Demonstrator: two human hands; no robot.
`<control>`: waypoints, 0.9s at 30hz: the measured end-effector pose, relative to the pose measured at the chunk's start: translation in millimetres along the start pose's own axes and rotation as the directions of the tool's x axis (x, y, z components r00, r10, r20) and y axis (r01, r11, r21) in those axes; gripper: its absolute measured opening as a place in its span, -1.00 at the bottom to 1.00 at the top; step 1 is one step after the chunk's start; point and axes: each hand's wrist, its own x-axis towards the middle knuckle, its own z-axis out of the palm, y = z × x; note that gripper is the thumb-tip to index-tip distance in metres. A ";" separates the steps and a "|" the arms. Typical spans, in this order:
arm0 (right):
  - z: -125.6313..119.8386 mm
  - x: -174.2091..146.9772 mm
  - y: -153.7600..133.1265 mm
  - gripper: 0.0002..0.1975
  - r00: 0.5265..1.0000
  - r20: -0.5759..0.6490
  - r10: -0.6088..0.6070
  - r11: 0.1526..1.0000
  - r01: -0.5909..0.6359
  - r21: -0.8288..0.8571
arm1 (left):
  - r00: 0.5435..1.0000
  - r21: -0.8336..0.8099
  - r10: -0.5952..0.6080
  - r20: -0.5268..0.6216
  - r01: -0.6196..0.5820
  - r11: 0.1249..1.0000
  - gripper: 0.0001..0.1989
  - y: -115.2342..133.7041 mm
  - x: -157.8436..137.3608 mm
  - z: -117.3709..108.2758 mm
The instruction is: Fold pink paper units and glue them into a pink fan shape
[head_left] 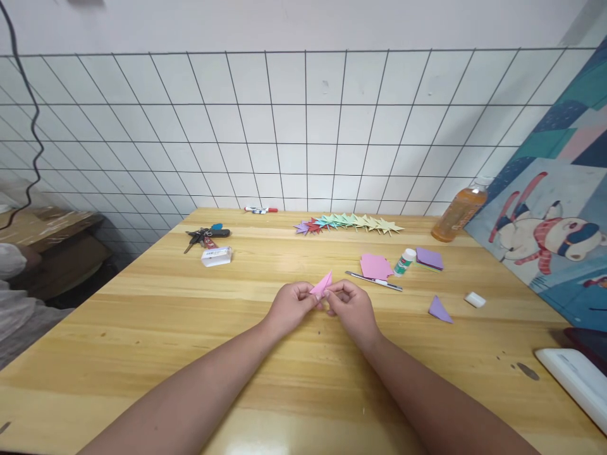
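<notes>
A small piece of pink folded paper (323,284) is pinched between both hands above the middle of the table, one pointed corner sticking up. My left hand (293,308) grips its left side with thumb and fingers. My right hand (351,308) is closed on its right side, fingertips close to the left thumb. Just beyond the right hand lie a stack of pink paper (375,266) and a slim pen-like tool (374,280). A glue stick (404,262) stands beside them. Off to the right is a purple folded paper triangle (440,309).
At the back lies a chain of colored folded-paper points (351,223). Keys (207,236), a small white box (217,256) and a marker (260,210) are left. On the right are purple paper (429,258), a white cap (475,299), a bottle (459,212) and a white device (573,379).
</notes>
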 end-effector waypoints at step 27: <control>-2.5 3.9 1.5 -0.59 0.999 0.046 -0.006 0.984 -0.003 0.176 | 1.000 -0.158 -0.003 0.029 0.008 0.987 -0.77 -0.3 0.3 -1.0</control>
